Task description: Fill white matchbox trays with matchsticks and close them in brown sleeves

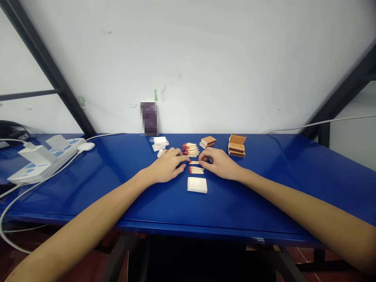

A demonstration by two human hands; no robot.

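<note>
The matches (194, 162) are best being steadied lightly. The left hand (168, 166) is being held spread; whether the right hand (221, 162) is pinching cannot be told.

Left hand (169, 166) lies palm down, right hand (221, 162) (fingers (202, 158) curled) close beside.

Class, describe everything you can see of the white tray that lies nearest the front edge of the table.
The white tray is rectangular and shallow, with what appears to be a low rim around a flat floor; it looks like thin card. It lies flat on the blue table, its long sides roughly along the front edge, just nearer that edge than the smaller group of matches. Nothing but the table visibly touches it.
</note>
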